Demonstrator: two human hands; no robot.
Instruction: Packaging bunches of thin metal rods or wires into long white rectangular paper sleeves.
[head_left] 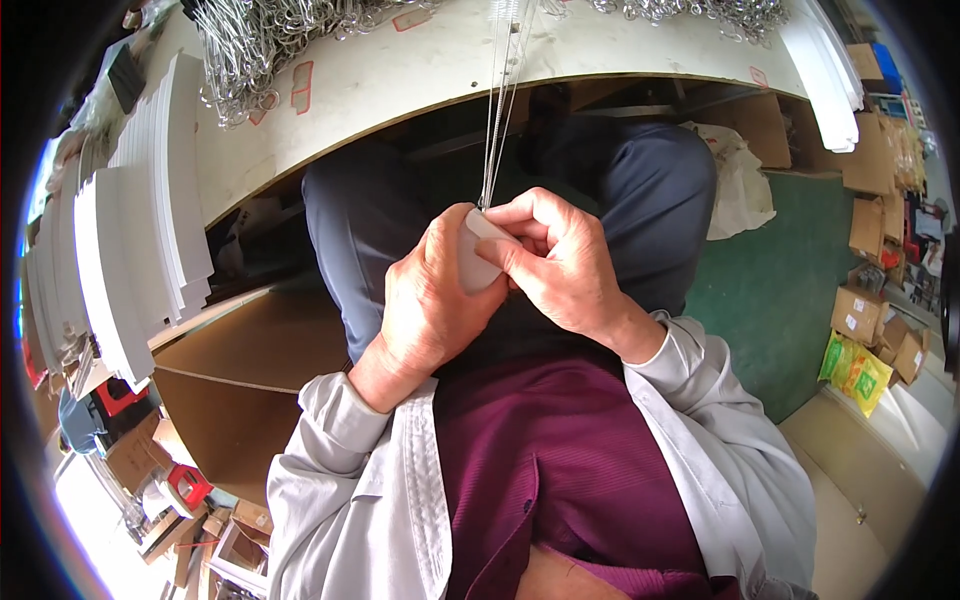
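Head view: left hand (432, 285) curls fingers around, right hand (570, 268) pinches, a white, rounded, plastic-looking piece (476, 266); ideally, keep thin silvery wires (494, 140) taut past the white table's (390, 75) near edge.

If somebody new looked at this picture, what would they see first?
Probably the left hand and right hand, holding a rounded whitish piece between them in the middle. Just above, thin shiny wires stretch up from the hands past the edge of the pale table. Then the big tangled heap of silvery metal pieces on the table, at the upper left, would catch their eye.
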